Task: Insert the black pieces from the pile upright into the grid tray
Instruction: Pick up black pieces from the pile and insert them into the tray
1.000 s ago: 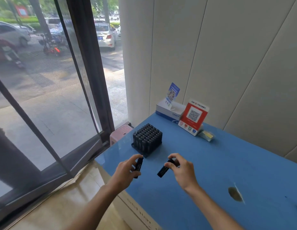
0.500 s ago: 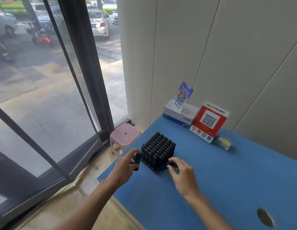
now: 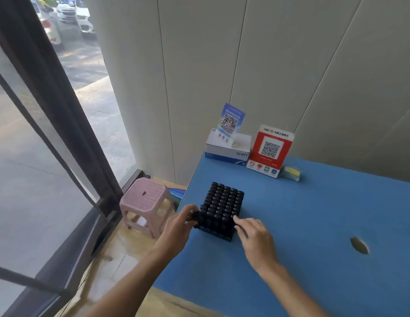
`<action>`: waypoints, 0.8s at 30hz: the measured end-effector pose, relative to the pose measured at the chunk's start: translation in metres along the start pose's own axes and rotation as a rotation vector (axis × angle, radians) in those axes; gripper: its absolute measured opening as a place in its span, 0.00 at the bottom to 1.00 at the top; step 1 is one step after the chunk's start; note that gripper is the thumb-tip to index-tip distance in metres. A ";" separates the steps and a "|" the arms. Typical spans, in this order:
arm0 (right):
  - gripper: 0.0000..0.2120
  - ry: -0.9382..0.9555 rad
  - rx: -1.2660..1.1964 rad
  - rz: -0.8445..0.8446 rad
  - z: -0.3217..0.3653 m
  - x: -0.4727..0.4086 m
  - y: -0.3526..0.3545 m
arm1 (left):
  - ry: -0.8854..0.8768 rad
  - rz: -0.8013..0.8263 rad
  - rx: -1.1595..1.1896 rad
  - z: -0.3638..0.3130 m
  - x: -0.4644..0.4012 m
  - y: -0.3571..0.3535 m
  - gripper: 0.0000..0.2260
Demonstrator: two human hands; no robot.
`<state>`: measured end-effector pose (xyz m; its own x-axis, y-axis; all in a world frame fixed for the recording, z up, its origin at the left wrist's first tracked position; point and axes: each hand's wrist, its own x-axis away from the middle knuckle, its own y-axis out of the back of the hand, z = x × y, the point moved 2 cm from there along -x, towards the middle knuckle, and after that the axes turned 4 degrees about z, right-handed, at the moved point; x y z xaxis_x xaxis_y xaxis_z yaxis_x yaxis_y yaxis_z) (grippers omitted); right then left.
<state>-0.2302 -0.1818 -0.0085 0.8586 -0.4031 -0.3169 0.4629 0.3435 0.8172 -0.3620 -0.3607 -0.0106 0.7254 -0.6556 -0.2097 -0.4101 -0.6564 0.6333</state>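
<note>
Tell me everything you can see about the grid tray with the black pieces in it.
The grid tray sits near the left edge of the blue table, turned at an angle. Only its dark base edge shows; it looks like black plastic. Upright black pieces with round glossy tops pack it in tight rows. The left hand pinches a piece at its near left corner; the right hand touches its near right corner.

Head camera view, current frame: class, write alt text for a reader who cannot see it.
A person's left hand pinches a black cylindrical piece at the near-left corner of a black grid tray packed with upright pieces, while the right hand touches its near-right corner. The tray sits on a blue table, by a window.
</note>
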 end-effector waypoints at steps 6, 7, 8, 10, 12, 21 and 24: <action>0.14 -0.050 0.092 -0.058 0.009 0.001 0.003 | -0.081 0.065 0.029 0.009 -0.010 0.001 0.18; 0.14 -0.039 0.119 -0.061 0.011 0.001 0.004 | -0.084 0.068 0.036 0.009 -0.011 0.000 0.19; 0.15 -0.023 0.146 -0.058 0.014 0.000 0.004 | -0.087 0.072 0.042 0.009 -0.011 0.000 0.19; 0.17 0.002 0.171 -0.039 0.019 0.000 0.003 | -0.099 0.093 0.052 0.010 -0.011 -0.001 0.21; 0.17 -0.016 0.144 -0.020 0.021 0.000 -0.001 | -0.108 0.106 0.050 0.012 -0.010 -0.002 0.22; 0.11 -0.086 0.097 -0.035 0.025 -0.001 -0.003 | -0.182 0.088 0.003 0.011 -0.016 -0.008 0.24; 0.10 -0.072 0.111 -0.035 0.026 -0.001 -0.003 | -0.207 0.101 -0.025 0.015 -0.016 -0.007 0.23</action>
<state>-0.2381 -0.2047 0.0016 0.8226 -0.4741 -0.3139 0.4613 0.2336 0.8560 -0.3789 -0.3510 -0.0230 0.5513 -0.7820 -0.2907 -0.4595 -0.5754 0.6765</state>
